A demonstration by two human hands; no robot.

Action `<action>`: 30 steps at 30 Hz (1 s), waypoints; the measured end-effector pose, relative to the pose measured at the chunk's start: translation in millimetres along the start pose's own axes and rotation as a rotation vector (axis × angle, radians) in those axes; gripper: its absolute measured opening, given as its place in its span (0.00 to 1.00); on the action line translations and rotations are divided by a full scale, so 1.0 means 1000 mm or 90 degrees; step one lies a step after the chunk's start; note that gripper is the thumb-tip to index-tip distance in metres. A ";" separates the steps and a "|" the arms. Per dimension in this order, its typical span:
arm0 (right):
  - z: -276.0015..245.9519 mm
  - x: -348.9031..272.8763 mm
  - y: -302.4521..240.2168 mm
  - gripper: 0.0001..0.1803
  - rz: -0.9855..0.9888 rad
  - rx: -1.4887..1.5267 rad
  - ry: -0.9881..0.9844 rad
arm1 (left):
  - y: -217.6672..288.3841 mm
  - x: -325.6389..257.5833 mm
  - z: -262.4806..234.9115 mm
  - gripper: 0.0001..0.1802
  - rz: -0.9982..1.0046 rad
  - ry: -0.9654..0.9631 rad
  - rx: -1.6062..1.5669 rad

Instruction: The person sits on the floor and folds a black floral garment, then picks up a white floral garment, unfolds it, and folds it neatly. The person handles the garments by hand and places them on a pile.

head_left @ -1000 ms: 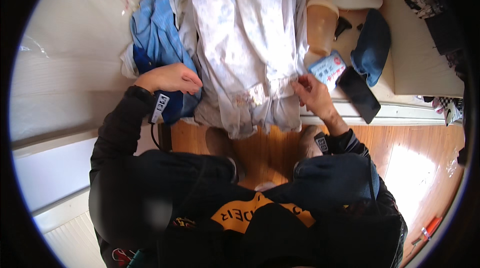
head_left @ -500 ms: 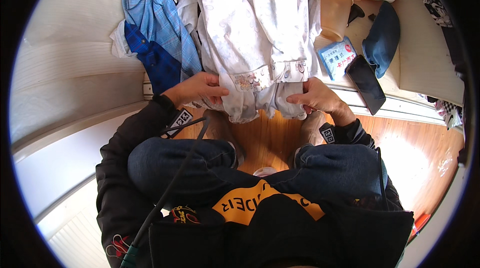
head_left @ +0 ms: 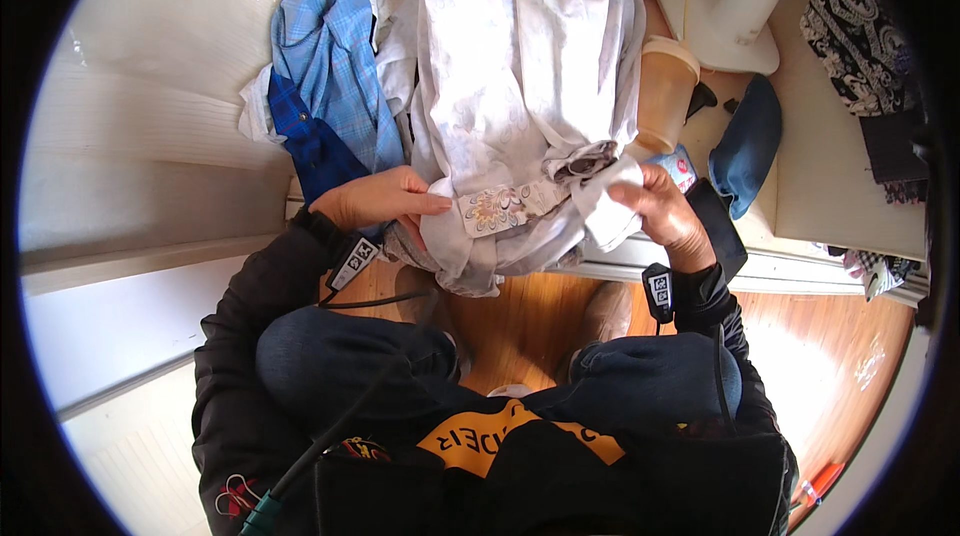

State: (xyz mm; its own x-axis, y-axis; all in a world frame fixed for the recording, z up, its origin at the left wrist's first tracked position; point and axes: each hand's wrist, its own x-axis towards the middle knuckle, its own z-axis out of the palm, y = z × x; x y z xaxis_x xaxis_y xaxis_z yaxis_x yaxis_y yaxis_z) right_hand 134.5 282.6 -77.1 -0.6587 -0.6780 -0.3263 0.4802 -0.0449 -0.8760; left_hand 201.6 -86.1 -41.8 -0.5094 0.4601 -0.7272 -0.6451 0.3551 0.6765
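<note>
A white garment (head_left: 480,66) with a faint print is draped over the shelf's front edge toward me. It has a patterned band (head_left: 500,208) across its near end. At the left of this end, my left hand (head_left: 378,200) pinches the cloth between thumb and fingers. My right hand (head_left: 662,208) grips the right corner, which is lifted and partly turned over, baring a bunched fold of darker print. Loose white cloth hangs below the band between my hands.
Left of the garment lie blue plaid clothes (head_left: 330,46). On the right stand a tan plastic cup (head_left: 668,86) and a white fan base (head_left: 735,21). A dark blue pouch (head_left: 748,151), a black phone (head_left: 722,236) and a blue packet (head_left: 682,168) lie nearby.
My right hand has raised the garment's right corner and turned it, so the band now slants and folds over there. My left hand stays at the left end, holding the cloth.
</note>
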 end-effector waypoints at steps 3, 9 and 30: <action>-0.001 0.025 -0.028 0.13 -0.027 0.076 0.046 | 0.010 -0.002 -0.015 0.17 0.052 0.082 -0.095; 0.006 0.077 -0.076 0.18 -0.150 0.248 0.102 | 0.041 0.032 -0.030 0.22 0.489 0.169 -0.562; 0.042 0.087 -0.075 0.16 -0.446 -1.060 -0.276 | 0.046 0.031 -0.026 0.30 0.498 0.351 -0.212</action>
State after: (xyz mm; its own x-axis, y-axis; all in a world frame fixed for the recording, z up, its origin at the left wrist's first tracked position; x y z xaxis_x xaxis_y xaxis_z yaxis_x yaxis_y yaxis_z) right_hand 65.0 196.2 -25.2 -0.1562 -0.9852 0.0709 -0.9500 0.1302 -0.2838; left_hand 141.3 -76.8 -36.7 -0.9947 -0.0028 -0.1032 -0.1013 -0.1681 0.9806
